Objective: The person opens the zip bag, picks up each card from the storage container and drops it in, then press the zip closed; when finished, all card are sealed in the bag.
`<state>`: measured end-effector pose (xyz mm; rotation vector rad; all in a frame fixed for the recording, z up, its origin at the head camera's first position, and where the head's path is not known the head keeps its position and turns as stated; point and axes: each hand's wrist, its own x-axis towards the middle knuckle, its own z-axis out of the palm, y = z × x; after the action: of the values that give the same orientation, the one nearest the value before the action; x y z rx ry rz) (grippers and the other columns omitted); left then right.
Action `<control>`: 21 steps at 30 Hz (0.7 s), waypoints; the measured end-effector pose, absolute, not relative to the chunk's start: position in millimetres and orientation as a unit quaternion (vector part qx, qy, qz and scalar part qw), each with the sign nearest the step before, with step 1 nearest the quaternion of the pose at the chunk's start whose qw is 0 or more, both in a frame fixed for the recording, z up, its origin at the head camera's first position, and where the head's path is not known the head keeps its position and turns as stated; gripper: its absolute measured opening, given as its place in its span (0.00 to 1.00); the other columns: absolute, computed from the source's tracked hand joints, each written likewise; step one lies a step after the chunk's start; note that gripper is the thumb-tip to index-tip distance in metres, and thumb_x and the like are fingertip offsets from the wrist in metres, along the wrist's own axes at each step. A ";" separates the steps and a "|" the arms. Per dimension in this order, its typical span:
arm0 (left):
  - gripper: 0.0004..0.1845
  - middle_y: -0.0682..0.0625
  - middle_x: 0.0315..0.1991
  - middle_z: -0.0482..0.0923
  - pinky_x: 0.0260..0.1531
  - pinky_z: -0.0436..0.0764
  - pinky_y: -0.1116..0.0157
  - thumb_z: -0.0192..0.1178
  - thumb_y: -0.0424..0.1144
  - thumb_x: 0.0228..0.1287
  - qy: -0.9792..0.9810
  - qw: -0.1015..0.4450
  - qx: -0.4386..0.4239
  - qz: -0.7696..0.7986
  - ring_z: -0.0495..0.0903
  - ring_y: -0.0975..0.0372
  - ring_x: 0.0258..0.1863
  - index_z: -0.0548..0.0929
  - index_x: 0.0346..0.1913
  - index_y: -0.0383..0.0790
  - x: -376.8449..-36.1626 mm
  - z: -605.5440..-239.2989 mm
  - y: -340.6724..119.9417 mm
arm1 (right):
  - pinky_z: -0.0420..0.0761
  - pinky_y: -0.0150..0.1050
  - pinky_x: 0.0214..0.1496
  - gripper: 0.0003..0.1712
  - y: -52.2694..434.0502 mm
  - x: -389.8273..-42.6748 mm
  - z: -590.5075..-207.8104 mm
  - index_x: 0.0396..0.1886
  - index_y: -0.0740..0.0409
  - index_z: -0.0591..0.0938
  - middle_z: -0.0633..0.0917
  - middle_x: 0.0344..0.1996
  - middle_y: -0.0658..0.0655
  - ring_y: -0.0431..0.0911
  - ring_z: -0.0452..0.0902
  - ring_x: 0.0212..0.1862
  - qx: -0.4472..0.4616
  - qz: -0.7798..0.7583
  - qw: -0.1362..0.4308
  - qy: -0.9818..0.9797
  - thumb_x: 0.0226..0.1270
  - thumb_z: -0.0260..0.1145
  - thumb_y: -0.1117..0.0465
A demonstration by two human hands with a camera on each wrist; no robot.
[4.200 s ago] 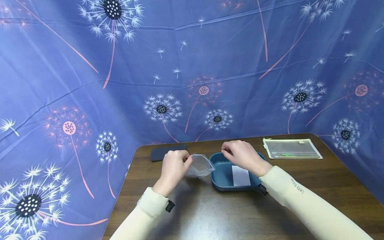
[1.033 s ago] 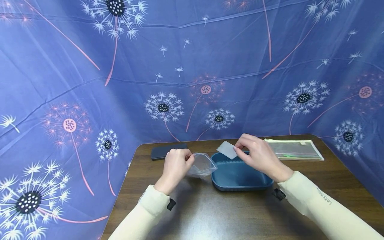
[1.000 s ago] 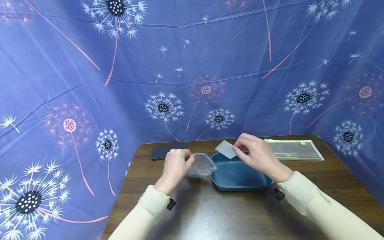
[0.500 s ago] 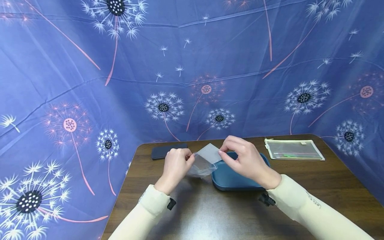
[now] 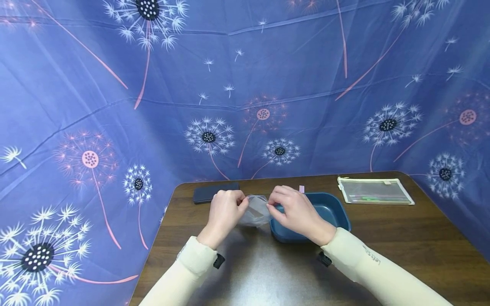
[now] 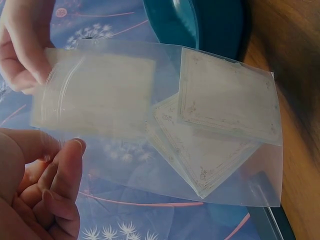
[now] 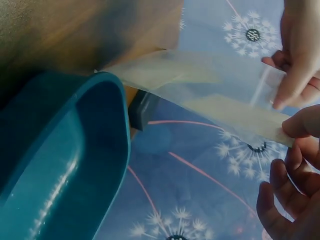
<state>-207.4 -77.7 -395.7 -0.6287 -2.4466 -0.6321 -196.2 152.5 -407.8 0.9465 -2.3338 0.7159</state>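
My left hand (image 5: 225,214) pinches the edge of a clear zip bag (image 6: 120,167) at its mouth. A pale square of paper (image 6: 107,92) lies partly inside the bag at the zip end, and my right hand (image 5: 294,212) pinches its outer edge. Further down the bag, several paper squares (image 6: 230,97) with fine ornamental borders overlap at different angles. In the right wrist view, thumb and finger of the right hand meet at the paper's corner, close to the left fingers. A teal box (image 5: 334,208) stands under and beside the right hand, no paper showing in its visible part.
A dark flat case (image 5: 210,193) lies at the back left of the brown table (image 5: 402,238). At the back right lies a mesh zip pouch (image 5: 377,193) with pale edging. A small pinkish tab (image 5: 302,189) shows behind the box. Flower-printed cloth hangs behind.
The paper square lay in the teal box earliest on. My right hand lifted it, carried it left and slid it into the bag's mouth. The left hand has kept hold of the bag.
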 end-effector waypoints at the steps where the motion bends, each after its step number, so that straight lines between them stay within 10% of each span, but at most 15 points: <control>1: 0.09 0.60 0.16 0.80 0.19 0.72 0.67 0.72 0.35 0.59 -0.905 0.265 -0.234 -0.235 0.73 0.69 0.14 0.89 0.23 0.47 -207.1 -395.6 -77.5 | 0.80 0.37 0.36 0.06 150.4 -197.3 -409.7 0.31 0.46 0.84 0.79 0.31 0.43 0.39 0.75 0.35 0.346 0.261 0.256 -0.864 0.66 0.74 0.61; 14: 0.09 0.60 0.16 0.80 0.18 0.71 0.68 0.71 0.35 0.61 -0.907 0.253 -0.241 -0.234 0.71 0.70 0.14 0.89 0.23 0.47 -205.2 -393.5 -76.5 | 0.80 0.48 0.55 0.02 128.7 -210.0 -405.2 0.31 0.48 0.94 0.82 0.51 0.53 0.49 0.77 0.53 0.299 0.235 0.145 -0.913 0.60 0.81 0.58; 21: 0.09 0.59 0.17 0.80 0.18 0.71 0.69 0.71 0.34 0.61 -0.909 0.249 -0.241 -0.234 0.71 0.71 0.14 0.89 0.24 0.46 -203.7 -394.5 -75.8 | 0.83 0.47 0.49 0.02 118.5 -219.2 -408.3 0.34 0.49 0.94 0.85 0.47 0.52 0.49 0.81 0.48 0.316 0.216 0.100 -0.918 0.64 0.79 0.57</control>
<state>-203.7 -75.8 -394.5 -0.6556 -2.4756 -0.6375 -219.2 118.5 -408.3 0.9349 -2.7137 0.6380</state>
